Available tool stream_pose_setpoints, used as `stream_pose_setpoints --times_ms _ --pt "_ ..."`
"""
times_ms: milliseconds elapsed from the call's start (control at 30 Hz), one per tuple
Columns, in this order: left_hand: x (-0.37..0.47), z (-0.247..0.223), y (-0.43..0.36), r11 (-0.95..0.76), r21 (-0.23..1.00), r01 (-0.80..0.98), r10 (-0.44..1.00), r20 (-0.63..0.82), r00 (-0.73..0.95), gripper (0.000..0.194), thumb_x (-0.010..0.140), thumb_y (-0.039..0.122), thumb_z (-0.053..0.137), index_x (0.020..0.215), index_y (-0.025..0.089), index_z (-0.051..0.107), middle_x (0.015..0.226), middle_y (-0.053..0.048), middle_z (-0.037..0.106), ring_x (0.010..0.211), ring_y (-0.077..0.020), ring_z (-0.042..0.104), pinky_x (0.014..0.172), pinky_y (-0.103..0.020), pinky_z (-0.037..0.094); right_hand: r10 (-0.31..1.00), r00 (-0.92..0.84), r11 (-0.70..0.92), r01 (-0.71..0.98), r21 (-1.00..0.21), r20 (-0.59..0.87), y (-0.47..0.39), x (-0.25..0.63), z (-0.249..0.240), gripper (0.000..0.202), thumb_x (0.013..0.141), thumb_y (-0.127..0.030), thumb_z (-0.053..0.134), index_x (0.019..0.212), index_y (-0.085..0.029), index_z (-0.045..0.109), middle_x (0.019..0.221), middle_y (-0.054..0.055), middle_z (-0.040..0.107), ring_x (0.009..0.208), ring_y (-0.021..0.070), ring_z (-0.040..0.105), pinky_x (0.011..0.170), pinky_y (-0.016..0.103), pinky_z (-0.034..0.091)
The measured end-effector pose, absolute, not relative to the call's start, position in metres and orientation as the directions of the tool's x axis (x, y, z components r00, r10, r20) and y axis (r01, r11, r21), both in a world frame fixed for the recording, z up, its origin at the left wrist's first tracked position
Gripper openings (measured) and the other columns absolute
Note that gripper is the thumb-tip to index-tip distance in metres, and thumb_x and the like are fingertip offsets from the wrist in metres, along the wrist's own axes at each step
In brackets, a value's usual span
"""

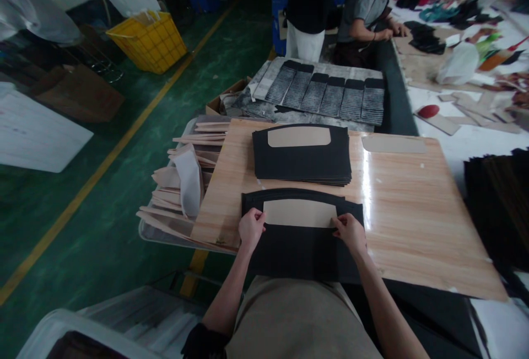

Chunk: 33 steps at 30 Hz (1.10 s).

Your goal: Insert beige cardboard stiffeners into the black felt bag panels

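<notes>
Beige clothing (303, 320) on my own front lies nearest, just off the near edge of the wood-grain board (417, 226). Both my hands are over the near part of that board, one at each end of a smooth beige panel (300, 213). My left hand (252, 229) has thumb and fingertips pinched together on the panel's left end; my right hand (350, 233) is pinched on its right end in the same way (so I have it clamped at both sides). The panel lies on a layered black piece (297, 254), whose lower part reaches the board's near edge. Toward the board's far edge sits a stack of black pieces (301, 166) with a round-cornered beige panel (298, 137) on top. A loose beige panel (394, 144) lies at that far edge too, more to the right. Off the board's left edge, a grey bin (144, 235) holds folded beige pieces (190, 182). Beyond its far edge, black-and-grey striped pieces (322, 94) lie in a row, and well past them are a co-worker's hands (384, 34). Dark sheets (491, 199) are piled past the board's right edge.
</notes>
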<state>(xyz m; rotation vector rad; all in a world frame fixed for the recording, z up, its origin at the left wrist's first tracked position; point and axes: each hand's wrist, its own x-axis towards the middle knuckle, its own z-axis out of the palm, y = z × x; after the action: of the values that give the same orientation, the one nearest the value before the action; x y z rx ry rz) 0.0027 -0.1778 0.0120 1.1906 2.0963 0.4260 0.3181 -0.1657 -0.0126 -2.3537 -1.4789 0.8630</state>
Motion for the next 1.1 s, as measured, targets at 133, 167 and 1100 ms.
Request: stream_pose_setpoints --times_ms 133,167,1100 --pt "0.002 0.009 -0.178 0.520 0.575 0.632 0.854 -0.382 -0.354 0.026 0.088 0.045 0.054 0.077 0.022 0.058 0.049 0.004 0.062 0.053 -0.0133 0.063 0.056 -0.023 0.037 0.844 0.302 -0.475 0.804 -0.356 -0.443 -0.163 0.319 0.001 0.024 0.089 -0.046 0.054 0.088 -0.022 0.055 0.066 -0.001 0.065 0.056 0.0161 0.062 0.054 0.027 0.036" --pt "0.002 0.010 -0.179 0.517 0.569 0.639 0.855 -0.379 -0.353 0.027 0.089 0.046 0.053 0.077 0.022 0.057 0.049 0.004 0.061 0.053 -0.0133 0.063 0.056 -0.023 0.037 0.846 0.300 -0.459 0.831 -0.314 -0.441 -0.162 0.319 0.005 0.025 0.090 -0.048 0.053 0.089 -0.023 0.055 0.067 0.000 0.065 0.058 0.0168 0.062 0.054 0.028 0.036" --pt "-0.012 -0.002 -0.213 -0.074 0.246 0.966 0.988 0.147 0.038 0.040 0.095 0.026 0.042 0.132 0.018 0.055 0.135 -0.012 0.060 0.126 -0.0253 0.053 0.104 -0.042 0.045 0.988 -0.010 0.056 0.952 -0.300 0.152 -0.200 0.307 -0.026 0.052 0.100 -0.041 0.030 0.139 -0.013 0.050 0.145 0.014 0.051 0.137 0.0268 0.042 0.111 0.044 0.037"
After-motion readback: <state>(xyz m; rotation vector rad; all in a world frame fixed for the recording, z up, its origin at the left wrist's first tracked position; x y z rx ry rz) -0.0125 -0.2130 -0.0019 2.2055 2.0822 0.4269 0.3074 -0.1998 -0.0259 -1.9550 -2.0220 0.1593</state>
